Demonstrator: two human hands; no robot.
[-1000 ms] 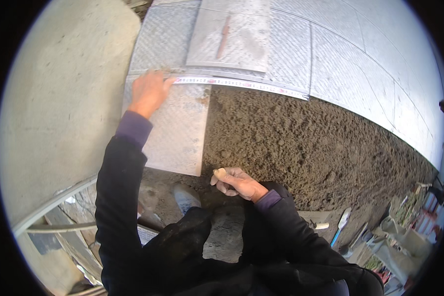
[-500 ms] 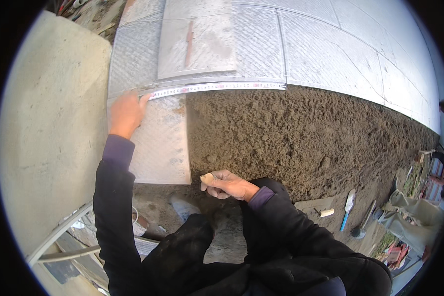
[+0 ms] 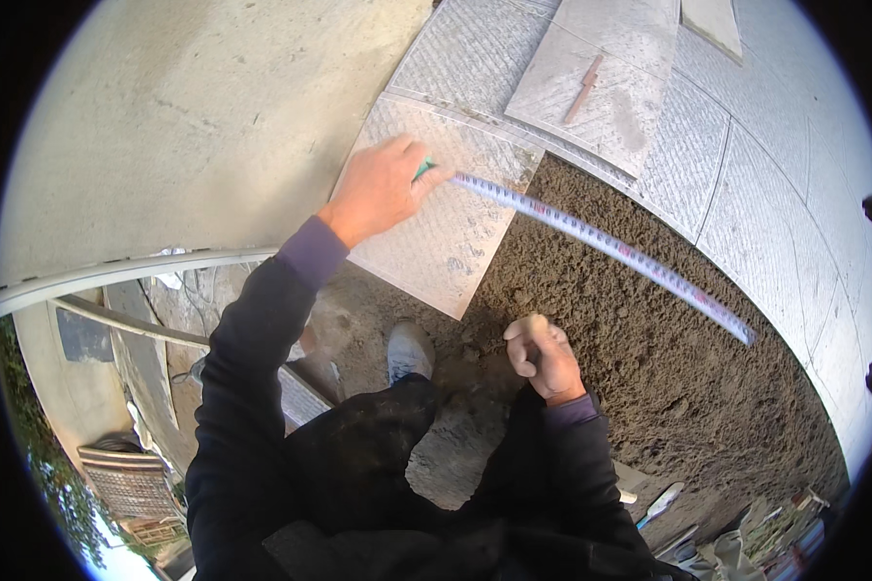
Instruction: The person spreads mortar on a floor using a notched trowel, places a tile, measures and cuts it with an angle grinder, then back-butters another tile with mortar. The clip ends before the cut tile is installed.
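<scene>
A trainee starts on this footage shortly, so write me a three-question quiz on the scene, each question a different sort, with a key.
1. Which hand holds the measuring tape?
2. True or false: the measuring tape is fully coiled away, with none of its blade showing.
3. Where does the reddish stick lie? A: on the bare soil. B: on the measuring tape. C: on a pale slab.

Key:
1. The left hand.
2. False; its blade stretches out over the bare soil.
3. C.
</scene>
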